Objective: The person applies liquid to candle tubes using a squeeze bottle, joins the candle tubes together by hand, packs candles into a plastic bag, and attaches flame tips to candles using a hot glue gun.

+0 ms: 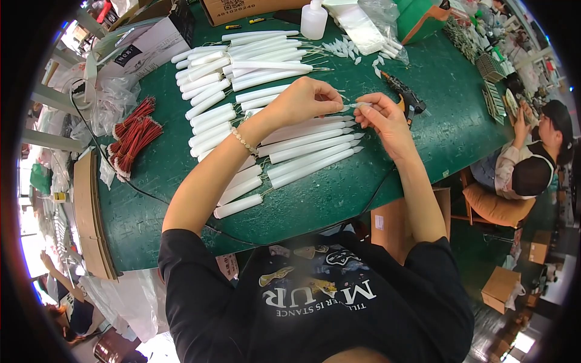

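Observation:
Over the candle rows, my left hand point(308, 100) is closed in a pinch, and what its fingertips hold is mostly hidden. Facing it, my right hand point(385, 124) pinches a small translucent flame-shaped tip point(361, 104), close to the left fingertips. Beneath my hands lie white candle sticks point(311, 145), several ending on the right in pale pointed tips. More white sticks point(212, 124) with thin wires at their ends lie to the left and farther back. Loose flame-shaped tips point(343, 48) are scattered at the back.
A hot glue gun point(408, 94) lies right of my hands on the green table point(448, 142). Bundles of red wires point(136, 139) lie left, near a black cable point(145, 192). A white squeeze bottle point(313, 21) stands at the back. A co-worker point(526, 151) sits at the right.

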The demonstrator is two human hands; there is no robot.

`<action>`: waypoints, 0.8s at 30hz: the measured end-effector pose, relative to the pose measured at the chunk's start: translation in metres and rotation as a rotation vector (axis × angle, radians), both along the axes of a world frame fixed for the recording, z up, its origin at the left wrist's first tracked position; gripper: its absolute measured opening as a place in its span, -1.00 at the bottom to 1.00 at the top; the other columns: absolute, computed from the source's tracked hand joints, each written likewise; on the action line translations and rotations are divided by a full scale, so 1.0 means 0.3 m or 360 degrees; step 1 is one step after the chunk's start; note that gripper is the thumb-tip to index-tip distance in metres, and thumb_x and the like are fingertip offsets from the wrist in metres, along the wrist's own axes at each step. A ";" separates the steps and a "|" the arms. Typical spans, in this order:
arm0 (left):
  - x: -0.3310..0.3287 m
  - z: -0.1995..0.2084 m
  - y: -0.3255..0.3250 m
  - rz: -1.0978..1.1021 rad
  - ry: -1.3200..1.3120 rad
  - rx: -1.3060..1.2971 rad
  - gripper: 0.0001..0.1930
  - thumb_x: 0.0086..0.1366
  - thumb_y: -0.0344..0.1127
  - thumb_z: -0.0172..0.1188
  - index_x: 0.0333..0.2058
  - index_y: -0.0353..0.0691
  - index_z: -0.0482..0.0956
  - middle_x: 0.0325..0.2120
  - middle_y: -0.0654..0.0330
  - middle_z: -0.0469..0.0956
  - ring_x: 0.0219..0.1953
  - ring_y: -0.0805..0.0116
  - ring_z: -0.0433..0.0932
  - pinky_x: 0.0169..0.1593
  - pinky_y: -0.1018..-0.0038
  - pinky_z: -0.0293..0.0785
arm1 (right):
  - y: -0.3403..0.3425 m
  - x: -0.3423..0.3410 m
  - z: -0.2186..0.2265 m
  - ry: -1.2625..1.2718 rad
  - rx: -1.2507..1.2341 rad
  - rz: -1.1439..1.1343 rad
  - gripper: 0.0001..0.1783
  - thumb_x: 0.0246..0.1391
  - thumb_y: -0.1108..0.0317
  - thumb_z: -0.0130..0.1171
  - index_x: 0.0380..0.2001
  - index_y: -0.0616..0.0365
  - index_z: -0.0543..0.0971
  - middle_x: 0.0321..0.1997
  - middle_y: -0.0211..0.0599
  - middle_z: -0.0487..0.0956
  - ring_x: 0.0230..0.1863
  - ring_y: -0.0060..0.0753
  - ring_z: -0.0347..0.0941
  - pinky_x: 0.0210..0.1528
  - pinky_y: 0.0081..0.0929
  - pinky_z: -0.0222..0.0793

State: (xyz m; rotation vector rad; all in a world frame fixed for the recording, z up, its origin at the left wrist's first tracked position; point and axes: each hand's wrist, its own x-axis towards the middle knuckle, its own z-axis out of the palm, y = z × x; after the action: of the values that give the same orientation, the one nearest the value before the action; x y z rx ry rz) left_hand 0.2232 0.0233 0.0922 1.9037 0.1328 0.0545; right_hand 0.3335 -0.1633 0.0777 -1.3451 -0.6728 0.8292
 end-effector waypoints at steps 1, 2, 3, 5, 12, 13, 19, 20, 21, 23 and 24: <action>0.001 -0.002 0.000 0.0000 0.0000 0.0000 -0.76 0.12 -0.27 0.23 -0.33 -0.34 0.60 -0.53 0.21 0.57 -0.53 0.54 0.47 -0.41 0.59 0.44 | 0.001 -0.001 0.001 -0.0009 -0.0012 0.0006 -0.80 0.13 0.38 0.07 -0.19 0.23 0.46 -0.34 -0.35 0.53 -0.34 -0.63 0.42 -0.26 -0.71 0.33; 0.002 -0.004 0.001 -0.0009 0.0000 0.0009 -0.77 0.12 -0.27 0.23 -0.33 -0.34 0.60 -0.53 0.21 0.57 -0.54 0.54 0.47 -0.41 0.59 0.43 | 0.001 -0.001 0.000 -0.0010 -0.0012 0.0006 -0.80 0.13 0.38 0.07 -0.19 0.23 0.46 -0.34 -0.35 0.53 -0.34 -0.63 0.42 -0.26 -0.71 0.33; 0.003 -0.006 0.001 -0.0019 0.0001 0.0019 -0.77 0.12 -0.27 0.23 -0.33 -0.34 0.61 -0.53 0.21 0.56 -0.54 0.55 0.46 -0.42 0.59 0.42 | 0.001 -0.001 -0.003 -0.0027 -0.0017 0.0013 -0.80 0.13 0.39 0.07 -0.19 0.24 0.46 -0.34 -0.35 0.53 -0.34 -0.63 0.42 -0.26 -0.70 0.33; 0.003 -0.011 0.001 -0.0015 0.0000 0.0015 -0.77 0.12 -0.27 0.23 -0.33 -0.33 0.61 -0.54 0.21 0.56 -0.55 0.55 0.46 -0.42 0.59 0.42 | 0.002 0.000 -0.009 -0.0043 -0.0022 0.0022 -0.79 0.13 0.39 0.07 -0.19 0.24 0.46 -0.35 -0.35 0.53 -0.34 -0.62 0.42 -0.26 -0.70 0.33; 0.003 -0.013 -0.003 0.0031 0.0004 0.0009 -0.77 0.11 -0.27 0.24 -0.35 -0.33 0.61 -0.55 0.21 0.57 -0.55 0.54 0.46 -0.40 0.58 0.42 | 0.007 0.005 -0.023 -0.0117 -0.0045 0.0019 -0.79 0.11 0.42 0.09 -0.19 0.28 0.48 -0.34 -0.31 0.57 -0.34 -0.61 0.45 -0.26 -0.69 0.35; 0.004 -0.017 -0.003 0.0028 0.0003 0.0009 -0.77 0.11 -0.27 0.24 -0.35 -0.33 0.61 -0.55 0.21 0.57 -0.55 0.54 0.46 -0.40 0.58 0.42 | 0.008 0.004 -0.024 -0.0118 -0.0053 0.0012 -0.80 0.10 0.43 0.09 -0.20 0.29 0.49 -0.34 -0.30 0.57 -0.35 -0.61 0.45 -0.26 -0.70 0.36; 0.001 -0.035 -0.012 0.0092 -0.0129 0.0231 -0.80 0.08 -0.27 0.25 -0.38 -0.28 0.63 -0.53 0.17 0.59 -0.49 0.48 0.49 -0.33 0.52 0.43 | 0.015 -0.002 -0.036 -0.0163 -0.0050 0.0001 -0.80 0.09 0.46 0.09 -0.21 0.31 0.51 -0.38 -0.29 0.58 -0.38 -0.61 0.46 -0.27 -0.70 0.37; 0.002 -0.034 -0.012 0.0094 -0.0127 0.0223 -0.80 0.08 -0.27 0.25 -0.38 -0.27 0.63 -0.52 0.17 0.59 -0.48 0.47 0.50 -0.33 0.51 0.43 | 0.015 -0.003 -0.035 -0.0163 -0.0051 -0.0002 -0.80 0.09 0.46 0.09 -0.21 0.31 0.51 -0.38 -0.29 0.58 -0.38 -0.61 0.46 -0.27 -0.70 0.37; 0.002 -0.032 -0.012 0.0095 -0.0125 0.0214 -0.80 0.08 -0.26 0.25 -0.38 -0.27 0.64 -0.51 0.17 0.59 -0.47 0.45 0.50 -0.32 0.51 0.43 | 0.014 -0.005 -0.034 -0.0181 -0.0055 -0.0010 -0.81 0.09 0.46 0.09 -0.22 0.32 0.51 -0.38 -0.29 0.58 -0.38 -0.61 0.46 -0.27 -0.70 0.37; -0.001 -0.030 -0.016 0.0094 -0.0124 0.0217 -0.82 0.10 -0.30 0.23 -0.38 -0.31 0.62 -0.52 0.20 0.57 -0.48 0.50 0.46 -0.33 0.56 0.41 | 0.014 -0.006 -0.034 -0.0196 -0.0060 -0.0021 -0.81 0.09 0.47 0.09 -0.22 0.32 0.51 -0.39 -0.29 0.58 -0.39 -0.61 0.46 -0.27 -0.70 0.37; -0.001 -0.030 -0.018 0.0096 -0.0124 0.0221 -0.83 0.13 -0.33 0.22 -0.39 -0.34 0.60 -0.52 0.24 0.54 -0.48 0.55 0.43 -0.34 0.61 0.38 | 0.014 -0.007 -0.034 -0.0195 -0.0059 -0.0025 -0.81 0.09 0.46 0.09 -0.22 0.32 0.51 -0.39 -0.29 0.58 -0.39 -0.61 0.46 -0.27 -0.70 0.37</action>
State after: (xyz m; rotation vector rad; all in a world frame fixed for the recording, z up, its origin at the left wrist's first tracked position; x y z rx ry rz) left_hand 0.2227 0.0178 0.0832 2.0329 0.1361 0.1827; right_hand 0.3315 -0.1590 0.0675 -1.4419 -0.7441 0.7541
